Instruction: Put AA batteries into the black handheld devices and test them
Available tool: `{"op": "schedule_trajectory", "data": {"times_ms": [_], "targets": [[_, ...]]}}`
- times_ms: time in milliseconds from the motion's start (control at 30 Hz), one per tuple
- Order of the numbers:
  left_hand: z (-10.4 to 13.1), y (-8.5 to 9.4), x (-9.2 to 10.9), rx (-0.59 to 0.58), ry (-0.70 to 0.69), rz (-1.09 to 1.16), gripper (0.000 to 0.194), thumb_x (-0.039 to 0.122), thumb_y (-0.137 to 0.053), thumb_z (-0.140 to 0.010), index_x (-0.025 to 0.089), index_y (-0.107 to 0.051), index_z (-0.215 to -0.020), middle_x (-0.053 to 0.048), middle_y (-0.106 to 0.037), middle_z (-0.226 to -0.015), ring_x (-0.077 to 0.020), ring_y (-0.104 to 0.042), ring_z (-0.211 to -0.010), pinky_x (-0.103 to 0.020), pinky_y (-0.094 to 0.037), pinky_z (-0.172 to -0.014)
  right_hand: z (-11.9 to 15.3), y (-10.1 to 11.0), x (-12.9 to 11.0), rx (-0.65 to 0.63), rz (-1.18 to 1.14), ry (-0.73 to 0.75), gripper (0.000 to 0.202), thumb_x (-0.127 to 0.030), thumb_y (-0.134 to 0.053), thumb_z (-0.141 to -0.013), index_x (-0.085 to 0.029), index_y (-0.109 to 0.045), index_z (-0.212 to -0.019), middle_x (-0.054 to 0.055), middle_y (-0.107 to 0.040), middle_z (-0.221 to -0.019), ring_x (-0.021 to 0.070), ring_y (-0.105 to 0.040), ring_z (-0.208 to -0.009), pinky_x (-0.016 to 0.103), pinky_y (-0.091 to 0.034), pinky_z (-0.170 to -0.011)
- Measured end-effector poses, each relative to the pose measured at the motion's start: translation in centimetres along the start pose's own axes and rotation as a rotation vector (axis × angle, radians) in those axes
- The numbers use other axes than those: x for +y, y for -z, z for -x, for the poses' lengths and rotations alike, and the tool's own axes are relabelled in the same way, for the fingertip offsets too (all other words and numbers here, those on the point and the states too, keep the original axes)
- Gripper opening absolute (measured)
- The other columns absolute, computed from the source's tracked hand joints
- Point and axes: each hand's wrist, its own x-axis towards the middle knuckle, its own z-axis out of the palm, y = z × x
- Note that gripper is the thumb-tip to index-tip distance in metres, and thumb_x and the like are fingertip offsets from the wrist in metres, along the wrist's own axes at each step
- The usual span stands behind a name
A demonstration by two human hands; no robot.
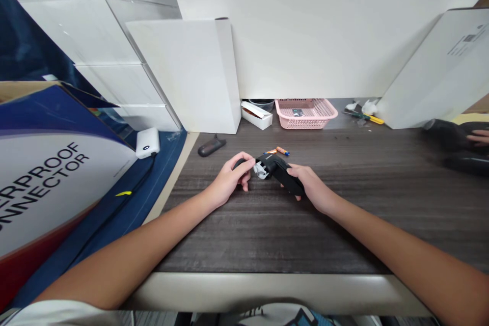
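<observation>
My right hand (pixel 311 187) is wrapped around the handle of a black handheld device (pixel 284 173), which is tilted over the table. At the device's head, a whitish inner part (pixel 261 170) is exposed. Close to that end, my left hand (pixel 232 175) is closed on a small black rounded piece (pixel 239 163), mostly hidden by the fingers. Just beyond the device lie two orange-and-blue batteries, one battery (pixel 282 151) in plain sight and the other battery (pixel 270 152) partly covered. A black elongated cover (pixel 212 146) rests on the table to the left.
At the back stand a pink basket (pixel 305 123), an open small white box (pixel 256 115) and a yellow-handled tool (pixel 374 119). A tall white box (pixel 191 76) rises behind on the left. Another person's hand (pixel 479 136) is near blurred black objects at the right edge.
</observation>
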Motion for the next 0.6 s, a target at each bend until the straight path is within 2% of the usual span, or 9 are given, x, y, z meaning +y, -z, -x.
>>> {"op": "schedule_trajectory", "data": {"times_ms": [233, 433, 500, 600], "targets": [[0.1, -0.1, 0.3, 0.007, 0.007, 0.032, 0.037, 0.053, -0.074, -0.092, 0.02, -0.057, -0.09, 0.004, -0.046, -0.069, -0.0082, -0.041, -0.055, -0.018, -0.048, -0.046, 0.2, -0.2, -0.5, -0.023, 0.004, 0.004, 0.034, -0.047, -0.054, -0.091, -0.018, -0.07, -0.097, 0.004, -0.07, -0.08, 0.0151, -0.058, -0.061, 0.02, -0.042, -0.04], [0.1, 0.0, -0.2, 0.059, -0.04, -0.044, 0.036, 0.053, -0.073, -0.093, 0.022, -0.057, -0.089, 0.007, -0.042, -0.06, -0.0096, -0.041, -0.05, -0.02, -0.048, -0.046, 0.3, -0.6, -0.8, 0.057, -0.115, 0.063, 0.035, -0.049, -0.054, -0.089, -0.016, -0.065, -0.089, 0.002, -0.065, -0.071, 0.0129, -0.052, -0.048, 0.023, -0.042, -0.039], [0.1, 0.2, -0.4, 0.076, -0.066, -0.13, 0.035, 0.052, -0.075, -0.092, 0.022, -0.058, -0.091, 0.008, -0.041, -0.057, -0.0097, -0.041, -0.048, -0.02, -0.048, -0.047, 0.4, -0.5, -0.9, 0.085, -0.111, 0.092, 0.034, -0.047, -0.054, -0.09, -0.016, -0.066, -0.097, 0.0, -0.062, -0.067, 0.0135, -0.052, -0.048, 0.025, -0.043, -0.041], [0.2, 0.4, -0.5, 0.091, -0.101, -0.249, 0.034, 0.051, -0.075, -0.092, 0.021, -0.059, -0.091, 0.008, -0.044, -0.057, -0.009, -0.047, -0.046, -0.019, -0.044, -0.047, 0.7, -0.1, -1.0, 0.129, 0.002, 0.16, 0.04, -0.044, -0.057, -0.092, -0.016, -0.066, -0.12, -0.003, -0.058, -0.065, 0.0135, -0.051, -0.049, 0.024, -0.042, -0.045]]}}
